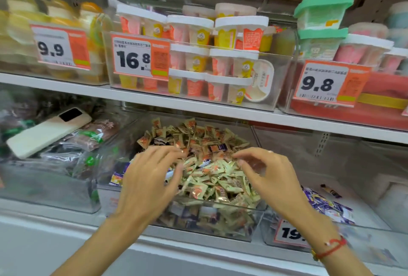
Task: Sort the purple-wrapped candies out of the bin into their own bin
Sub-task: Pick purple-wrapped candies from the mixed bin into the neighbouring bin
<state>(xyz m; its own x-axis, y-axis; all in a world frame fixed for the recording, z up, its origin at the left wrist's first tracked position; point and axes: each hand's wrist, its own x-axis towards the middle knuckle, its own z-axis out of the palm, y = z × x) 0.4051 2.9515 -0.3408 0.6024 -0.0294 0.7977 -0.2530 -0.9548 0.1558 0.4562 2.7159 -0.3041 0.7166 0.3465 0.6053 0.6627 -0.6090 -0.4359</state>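
A clear plastic bin [220, 204] on the lower shelf is heaped with gold-and-orange wrapped candies [212, 176]. A few purple-wrapped candies [221, 146] show among them near the top of the heap. To the right, a second clear bin [364, 227] holds a small pile of purple-wrapped candies [326, 205]. My left hand [150, 183] hovers over the left side of the heap, fingers spread and loosely bent. My right hand [267, 174] is over the right side, fingers curved down, fingertips at the candies; I see nothing held in either.
A white phone [48, 132] lies on bagged goods in the bin at left. The shelf above carries clear bins of cups with price tags 9.9, 16.8 [134, 59] and 9.8. A price tag [291, 233] hangs on the right bin's front.
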